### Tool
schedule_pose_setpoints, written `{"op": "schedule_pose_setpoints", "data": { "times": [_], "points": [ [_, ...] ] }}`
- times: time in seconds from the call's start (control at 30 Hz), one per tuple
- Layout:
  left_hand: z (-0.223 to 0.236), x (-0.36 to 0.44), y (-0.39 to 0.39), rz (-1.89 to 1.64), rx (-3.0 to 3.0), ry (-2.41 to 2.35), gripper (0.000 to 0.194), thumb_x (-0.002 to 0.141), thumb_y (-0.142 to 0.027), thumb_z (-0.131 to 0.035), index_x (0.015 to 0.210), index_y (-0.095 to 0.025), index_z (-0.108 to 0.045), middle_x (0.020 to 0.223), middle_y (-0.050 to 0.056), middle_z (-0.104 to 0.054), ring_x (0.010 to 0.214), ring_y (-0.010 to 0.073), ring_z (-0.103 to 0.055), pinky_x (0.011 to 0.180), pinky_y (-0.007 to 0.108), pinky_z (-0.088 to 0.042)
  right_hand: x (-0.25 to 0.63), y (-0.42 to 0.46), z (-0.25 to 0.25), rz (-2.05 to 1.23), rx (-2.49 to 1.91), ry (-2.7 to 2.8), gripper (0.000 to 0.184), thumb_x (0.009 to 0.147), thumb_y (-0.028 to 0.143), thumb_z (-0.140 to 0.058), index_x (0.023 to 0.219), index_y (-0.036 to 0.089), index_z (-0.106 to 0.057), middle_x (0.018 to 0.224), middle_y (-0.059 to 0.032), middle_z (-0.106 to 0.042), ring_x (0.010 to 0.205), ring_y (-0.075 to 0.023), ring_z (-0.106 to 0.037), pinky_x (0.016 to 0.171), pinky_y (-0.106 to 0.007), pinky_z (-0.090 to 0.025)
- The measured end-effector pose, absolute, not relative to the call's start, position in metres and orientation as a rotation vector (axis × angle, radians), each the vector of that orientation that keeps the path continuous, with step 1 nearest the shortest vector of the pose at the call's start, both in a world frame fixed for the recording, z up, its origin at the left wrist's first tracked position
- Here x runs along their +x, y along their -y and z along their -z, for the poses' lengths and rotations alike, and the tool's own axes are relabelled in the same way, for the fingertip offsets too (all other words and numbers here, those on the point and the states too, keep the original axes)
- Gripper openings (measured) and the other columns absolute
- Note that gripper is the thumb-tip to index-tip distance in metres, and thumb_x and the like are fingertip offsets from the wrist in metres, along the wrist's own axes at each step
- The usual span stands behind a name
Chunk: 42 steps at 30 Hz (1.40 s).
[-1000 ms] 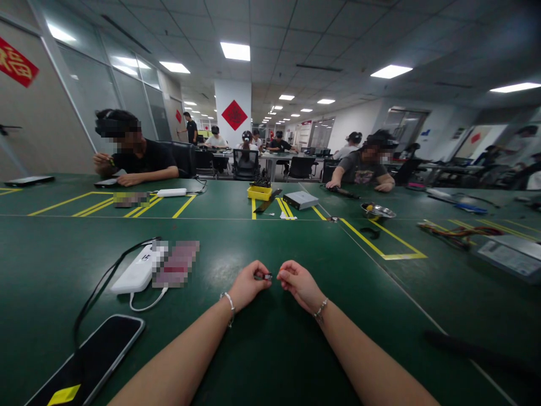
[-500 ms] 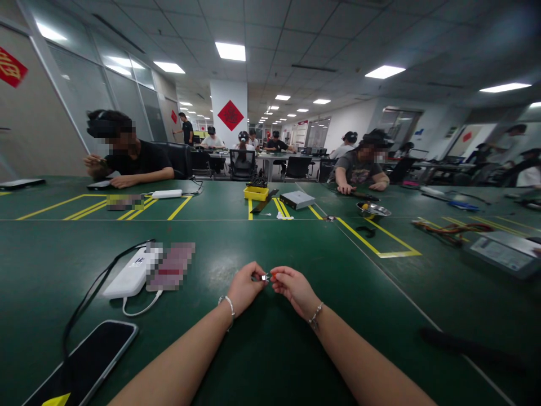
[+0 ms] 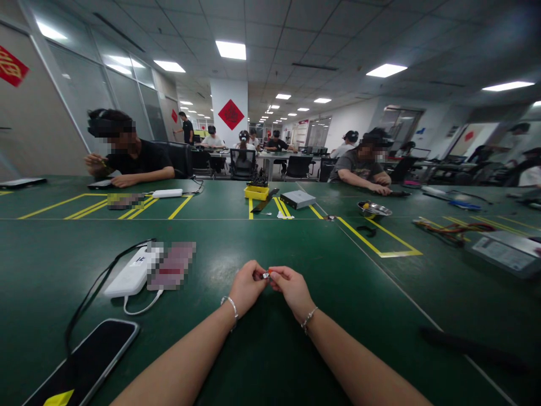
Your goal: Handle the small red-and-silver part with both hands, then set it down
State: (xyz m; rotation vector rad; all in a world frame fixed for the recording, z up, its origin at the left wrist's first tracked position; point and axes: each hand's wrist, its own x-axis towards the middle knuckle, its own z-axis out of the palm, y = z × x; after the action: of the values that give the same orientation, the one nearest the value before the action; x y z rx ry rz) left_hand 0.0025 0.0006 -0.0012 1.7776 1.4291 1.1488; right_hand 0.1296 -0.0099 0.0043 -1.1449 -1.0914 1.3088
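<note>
My left hand (image 3: 246,286) and my right hand (image 3: 289,287) meet fingertip to fingertip just above the green table (image 3: 270,349). Both are closed in a pinch on one small metal part (image 3: 266,275), too small to name. Each wrist wears a thin bracelet. A white power bank (image 3: 133,271) with a black cable lies to the left of my hands, and a black phone (image 3: 87,361) lies nearer me at the lower left.
Yellow tape lines mark the table. Farther off stand a yellow tray (image 3: 258,192), a grey box (image 3: 298,198) and a metal bowl (image 3: 371,209). Coloured wires (image 3: 452,228) and a flat grey box (image 3: 505,252) lie at the right. Two people (image 3: 127,152) sit across the table.
My hands have closed the gap between them and now both pinch the small part, which only the left hand held a second ago. The person across at the right has shifted an arm.
</note>
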Motion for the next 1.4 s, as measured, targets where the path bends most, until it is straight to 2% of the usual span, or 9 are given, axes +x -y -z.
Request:
{"op": "schedule_pose_setpoints", "data": {
  "times": [0.2, 0.43, 0.93, 1.23, 1.33, 1.4],
  "points": [
    [0.0007, 0.0023, -0.0014, -1.177, 1.791, -1.464, 0.007, 0.061, -0.020, -0.054, 0.059, -0.017, -0.048, 0.057, -0.004, -0.047, 0.054, 0.0088, -0.044, 0.050, 0.020, -0.032, 0.1271, 0.0118, -0.0023, -1.271, -1.147, 1.163, 0.029, 0.062, 0.030, -0.061, 0.087, 0.015, -0.064, 0.076, -0.0050, -0.065, 0.065, -0.0134, -0.058, 0.062, -0.029, -0.046],
    [-0.0029, 0.0009, -0.0025, -1.154, 1.714, -1.480, 0.007, 0.060, -0.019, -0.055, 0.060, -0.017, -0.048, 0.054, -0.005, -0.046, 0.050, 0.0080, -0.042, 0.048, 0.020, -0.031, 0.1240, 0.0138, 0.0016, -1.361, -1.102, 1.167, 0.042, 0.061, 0.015, -0.057, 0.103, 0.020, -0.058, 0.098, -0.0041, -0.063, 0.079, -0.0164, -0.059, 0.068, -0.032, -0.047],
    [-0.0053, 0.0016, 0.0001, -1.203, 1.743, -1.540, 0.007, 0.061, -0.022, -0.056, 0.062, -0.016, -0.052, 0.055, -0.005, -0.048, 0.051, 0.0083, -0.044, 0.048, 0.019, -0.032, 0.1211, 0.0163, -0.0034, -1.383, -1.088, 1.180, 0.046, 0.060, 0.010, -0.054, 0.105, 0.017, -0.057, 0.104, -0.0064, -0.060, 0.087, -0.0185, -0.058, 0.077, -0.035, -0.045],
    [-0.0034, -0.0028, -0.0021, -1.160, 1.805, -1.551, 0.007, 0.062, -0.021, -0.055, 0.060, -0.016, -0.050, 0.057, -0.004, -0.047, 0.052, 0.0082, -0.043, 0.048, 0.019, -0.032, 0.1255, 0.0153, 0.0010, -1.270, -1.107, 1.389, 0.042, 0.064, 0.018, -0.053, 0.106, 0.019, -0.056, 0.105, -0.0046, -0.060, 0.088, -0.0178, -0.057, 0.074, -0.032, -0.046],
    [-0.0010, -0.0016, -0.0028, -1.140, 1.864, -1.541, 0.006, 0.062, -0.019, -0.054, 0.061, -0.016, -0.048, 0.058, -0.004, -0.047, 0.053, 0.0084, -0.044, 0.049, 0.019, -0.032, 0.1277, 0.0127, -0.0005, -1.273, -1.170, 1.383, 0.037, 0.066, 0.026, -0.054, 0.102, 0.017, -0.058, 0.095, -0.0062, -0.064, 0.079, -0.0168, -0.059, 0.062, -0.028, -0.048],
    [0.0013, 0.0007, -0.0023, -1.119, 1.920, -1.511, 0.004, 0.063, -0.017, -0.052, 0.063, -0.017, -0.048, 0.060, -0.004, -0.046, 0.054, 0.0084, -0.044, 0.049, 0.019, -0.033, 0.1275, 0.0112, -0.0011, -1.258, -1.239, 1.322, 0.032, 0.067, 0.031, -0.054, 0.093, 0.013, -0.061, 0.082, -0.0072, -0.065, 0.070, -0.0155, -0.059, 0.055, -0.026, -0.046]
  ]
}}
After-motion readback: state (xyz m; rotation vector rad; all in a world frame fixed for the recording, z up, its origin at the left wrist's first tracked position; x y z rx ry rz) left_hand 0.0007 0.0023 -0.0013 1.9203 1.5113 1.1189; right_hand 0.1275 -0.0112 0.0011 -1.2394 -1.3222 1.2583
